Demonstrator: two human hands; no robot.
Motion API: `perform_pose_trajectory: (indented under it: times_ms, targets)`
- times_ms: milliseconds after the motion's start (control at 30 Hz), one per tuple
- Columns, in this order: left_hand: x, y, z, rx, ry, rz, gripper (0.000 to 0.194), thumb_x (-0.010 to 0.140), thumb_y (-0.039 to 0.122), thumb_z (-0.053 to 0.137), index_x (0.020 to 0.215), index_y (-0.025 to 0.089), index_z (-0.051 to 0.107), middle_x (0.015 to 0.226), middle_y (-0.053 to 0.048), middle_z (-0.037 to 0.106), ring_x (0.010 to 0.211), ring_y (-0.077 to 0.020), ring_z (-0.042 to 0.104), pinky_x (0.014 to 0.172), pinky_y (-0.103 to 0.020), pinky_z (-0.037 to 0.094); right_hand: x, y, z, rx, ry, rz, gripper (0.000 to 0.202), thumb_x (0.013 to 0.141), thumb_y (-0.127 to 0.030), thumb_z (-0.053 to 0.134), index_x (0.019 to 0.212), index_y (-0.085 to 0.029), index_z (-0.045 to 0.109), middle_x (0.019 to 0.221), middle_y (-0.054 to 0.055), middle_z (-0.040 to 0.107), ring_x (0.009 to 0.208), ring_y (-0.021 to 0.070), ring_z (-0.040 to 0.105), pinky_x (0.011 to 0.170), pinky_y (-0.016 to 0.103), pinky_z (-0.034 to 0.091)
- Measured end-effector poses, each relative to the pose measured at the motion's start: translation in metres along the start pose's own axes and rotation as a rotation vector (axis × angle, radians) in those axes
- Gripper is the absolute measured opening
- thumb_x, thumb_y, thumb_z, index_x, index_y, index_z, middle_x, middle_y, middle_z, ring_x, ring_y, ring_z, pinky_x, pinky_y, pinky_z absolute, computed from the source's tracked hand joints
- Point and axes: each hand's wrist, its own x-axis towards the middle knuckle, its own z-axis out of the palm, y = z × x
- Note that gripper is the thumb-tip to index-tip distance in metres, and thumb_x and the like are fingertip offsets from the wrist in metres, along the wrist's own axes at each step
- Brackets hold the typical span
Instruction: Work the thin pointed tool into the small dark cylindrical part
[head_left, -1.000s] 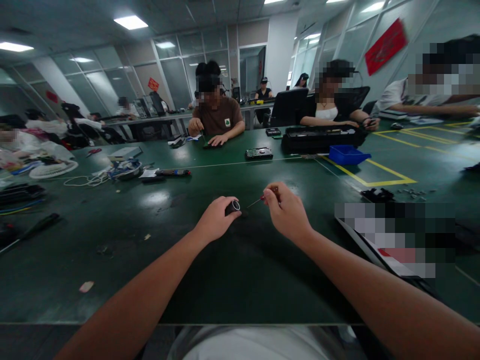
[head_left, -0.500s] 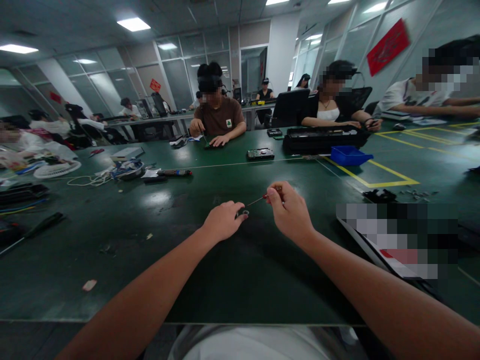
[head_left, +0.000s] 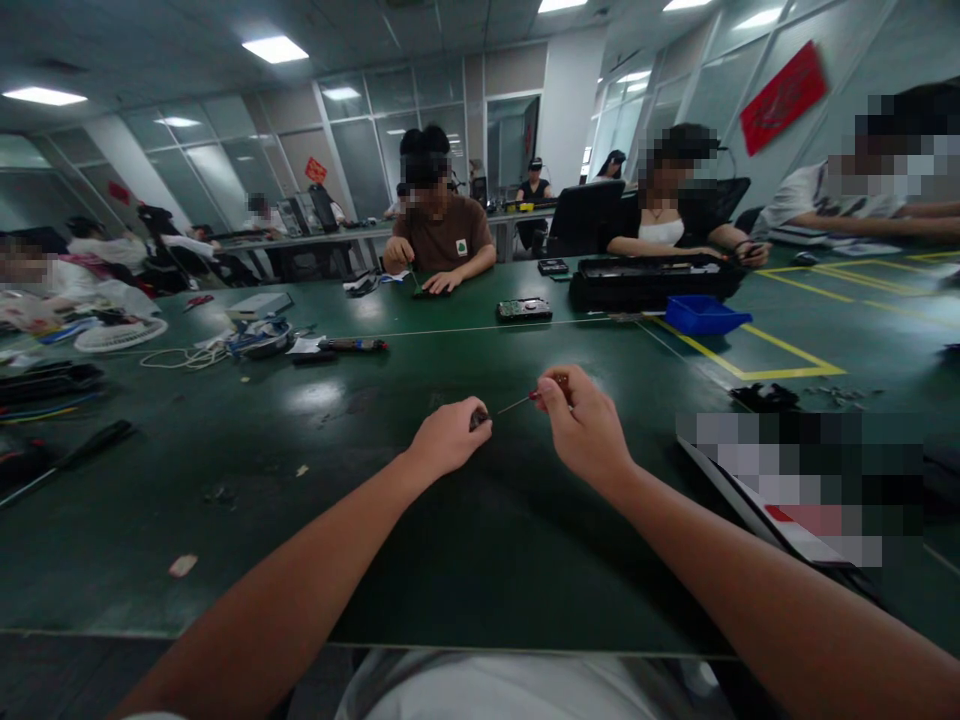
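Note:
Over the green table [head_left: 480,560], my left hand [head_left: 448,437] is closed on a small dark part [head_left: 478,418], mostly hidden by the fingers and too small to name. Facing it, my right hand [head_left: 583,415] grips the handle of a thin screwdriver [head_left: 517,403] with a red collar. The shaft points left at the small part, and its tip stops just short of my left fingers. Both forearms reach in from the table's near edge.
Beyond my hands lies a circuit-board drive [head_left: 523,309]. A blue tray [head_left: 705,315] stands at right before a long black casing [head_left: 652,283]. Left are a power screwdriver [head_left: 352,345], tangled cables [head_left: 259,337] and a long screwdriver [head_left: 90,448]. A co-worker [head_left: 439,225] sits opposite.
My left fingers have closed further around the small part, which has turned in them. The right hand keeps its hold on the screwdriver. The whole view has shifted slightly.

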Motion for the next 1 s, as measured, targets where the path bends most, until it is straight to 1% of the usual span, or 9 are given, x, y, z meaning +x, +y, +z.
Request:
perform_pose_trajectory:
  times_ms: [133,267,333,433,533,667,800,933,1000]
  targets:
    - [0.007,-0.022,-0.014,-0.275,0.195,-0.079,0.023,0.088,0.035,0.056,0.102,0.019,0.063,0.097,-0.007,0.07,0.086,-0.0213,0.064,0.076,-0.033,0.049,0.0,0.001,0.0,0.024,-0.012,0.009,0.022,0.1,-0.041,0.044,0.096,-0.024,0.057,0.08,0.004,0.069,0.074,0.0211,0.067,0.068,0.034,0.046]
    - [0.014,-0.044,-0.036,-0.594,0.361,-0.193,0.022,0.083,0.03,0.054,0.102,0.019,0.06,0.086,-0.004,0.068,0.065,-0.0143,0.056,0.059,-0.026,0.043,-0.001,0.0,-0.001,0.038,-0.018,0.02,0.021,0.1,-0.041,0.044,0.097,-0.024,0.057,0.08,0.004,0.069,0.075,0.0212,0.067,0.069,0.035,0.047]
    - [0.016,-0.052,-0.05,-0.719,0.419,-0.248,0.025,0.081,0.028,0.053,0.102,0.018,0.061,0.081,-0.003,0.064,0.057,-0.0118,0.051,0.05,-0.023,0.036,-0.001,0.0,-0.001,0.053,-0.027,0.026,0.021,0.101,-0.041,0.044,0.097,-0.024,0.057,0.082,0.004,0.07,0.077,0.0214,0.067,0.07,0.035,0.047]
    - [0.014,-0.062,-0.072,-0.882,0.479,-0.327,0.025,0.081,0.027,0.051,0.101,0.016,0.062,0.08,-0.003,0.059,0.054,-0.0103,0.047,0.042,-0.02,0.025,-0.001,-0.001,-0.001,0.058,-0.029,0.028,0.02,0.101,-0.04,0.044,0.097,-0.024,0.056,0.082,0.004,0.07,0.077,0.0214,0.067,0.071,0.035,0.048]
    - [0.007,-0.076,-0.092,-0.989,0.566,-0.423,0.019,0.085,0.028,0.051,0.096,0.015,0.059,0.078,-0.002,0.054,0.053,-0.0091,0.044,0.04,-0.02,0.023,-0.001,-0.002,-0.001,0.055,-0.027,0.025,0.02,0.1,-0.04,0.045,0.096,-0.024,0.056,0.081,0.004,0.07,0.076,0.0213,0.067,0.07,0.035,0.048]
    - [-0.011,-0.1,-0.119,-0.966,0.647,-0.537,0.018,0.093,0.029,0.047,0.086,0.014,0.054,0.076,0.0,0.052,0.055,-0.0074,0.043,0.044,-0.019,0.025,-0.001,-0.004,-0.003,0.047,-0.03,0.023,0.021,0.1,-0.039,0.044,0.096,-0.024,0.057,0.08,0.004,0.07,0.075,0.0213,0.066,0.068,0.035,0.046]
    - [-0.041,-0.123,-0.149,-0.9,0.732,-0.613,0.022,0.095,0.028,0.043,0.08,0.014,0.051,0.071,0.001,0.05,0.056,-0.0068,0.041,0.048,-0.018,0.023,-0.001,-0.004,-0.003,0.046,-0.045,0.022,0.022,0.1,-0.039,0.044,0.095,-0.023,0.057,0.08,0.004,0.069,0.074,0.0211,0.066,0.067,0.034,0.045]
    - [-0.079,-0.149,-0.179,-0.856,0.838,-0.726,0.011,0.088,0.019,0.046,0.079,0.014,0.049,0.071,0.0,0.053,0.056,-0.0101,0.043,0.047,-0.022,0.027,0.0,-0.001,-0.001,0.041,-0.035,0.008,0.022,0.1,-0.039,0.045,0.094,-0.022,0.058,0.078,0.004,0.068,0.072,0.0199,0.065,0.066,0.032,0.045]
    - [-0.098,-0.166,-0.193,-0.843,0.93,-0.799,0.009,0.085,0.018,0.045,0.078,0.014,0.05,0.071,0.0,0.052,0.055,-0.0111,0.044,0.047,-0.023,0.029,0.0,0.0,0.0,0.041,-0.032,0.006,0.022,0.1,-0.038,0.045,0.094,-0.022,0.058,0.077,0.003,0.068,0.071,0.0192,0.065,0.065,0.031,0.045]
